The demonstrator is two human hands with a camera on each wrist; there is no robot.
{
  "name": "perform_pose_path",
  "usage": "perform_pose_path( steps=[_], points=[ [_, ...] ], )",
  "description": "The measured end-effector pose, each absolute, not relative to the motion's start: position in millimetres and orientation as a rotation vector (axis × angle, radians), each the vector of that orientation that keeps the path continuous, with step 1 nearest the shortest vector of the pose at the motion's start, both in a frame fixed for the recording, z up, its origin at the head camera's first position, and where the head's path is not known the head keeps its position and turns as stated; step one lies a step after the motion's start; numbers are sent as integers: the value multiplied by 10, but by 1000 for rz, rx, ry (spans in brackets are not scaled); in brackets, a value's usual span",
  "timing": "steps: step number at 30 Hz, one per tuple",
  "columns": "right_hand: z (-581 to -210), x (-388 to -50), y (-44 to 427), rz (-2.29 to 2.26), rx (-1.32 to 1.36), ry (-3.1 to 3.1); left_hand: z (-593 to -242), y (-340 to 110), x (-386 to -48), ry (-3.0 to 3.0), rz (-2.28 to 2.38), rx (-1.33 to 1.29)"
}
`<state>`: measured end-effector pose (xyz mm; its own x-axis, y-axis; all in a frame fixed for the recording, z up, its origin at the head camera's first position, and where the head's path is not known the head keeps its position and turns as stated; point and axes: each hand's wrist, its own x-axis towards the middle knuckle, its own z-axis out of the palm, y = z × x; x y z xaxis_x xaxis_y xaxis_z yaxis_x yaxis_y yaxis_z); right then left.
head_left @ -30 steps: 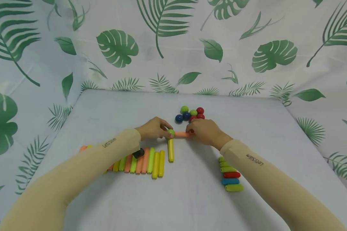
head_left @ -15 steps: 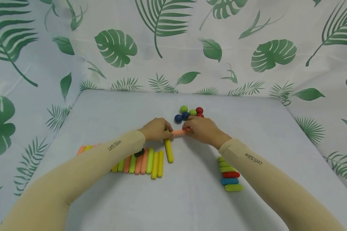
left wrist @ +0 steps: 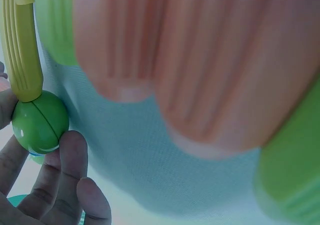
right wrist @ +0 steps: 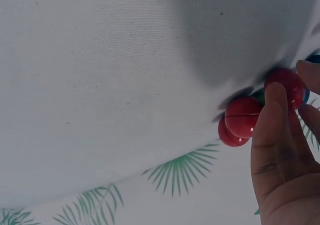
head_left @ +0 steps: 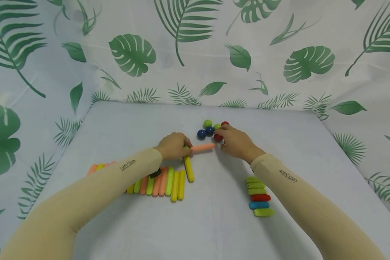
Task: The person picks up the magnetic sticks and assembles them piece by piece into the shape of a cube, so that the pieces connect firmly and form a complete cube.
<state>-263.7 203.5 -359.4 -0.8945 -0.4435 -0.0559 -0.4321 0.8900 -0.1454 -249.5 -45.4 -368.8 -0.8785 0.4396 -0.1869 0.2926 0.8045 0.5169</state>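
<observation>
Here, the left hand pinches a glossy ball; ridged rod abutting.

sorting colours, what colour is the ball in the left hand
Green ball; clearest in the left wrist view.

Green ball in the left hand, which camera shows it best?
The left wrist view: the green ball appears large, mostly uncovered. The head view shows only a sliver by the left hand; the right wrist view misses it.

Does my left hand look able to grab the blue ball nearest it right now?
Probably not without letting go: your left hand holds the green ball, with the yellow stick against it. Otherwise, nothing visible blocks the gap to the nearest blue ball.
</observation>
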Motion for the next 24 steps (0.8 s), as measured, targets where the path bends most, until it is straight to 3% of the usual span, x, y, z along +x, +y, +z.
perform_pose_path(
  steps=[19,24],
  points=[
    [-3540,-2548,2081,-273,-527,2917,-3706,-409,-2530,2728,640,577],
    [-3458,-2370,1893,-168,-775,2981,-3717,-435,-2596,2729,658,587]
  ],
)
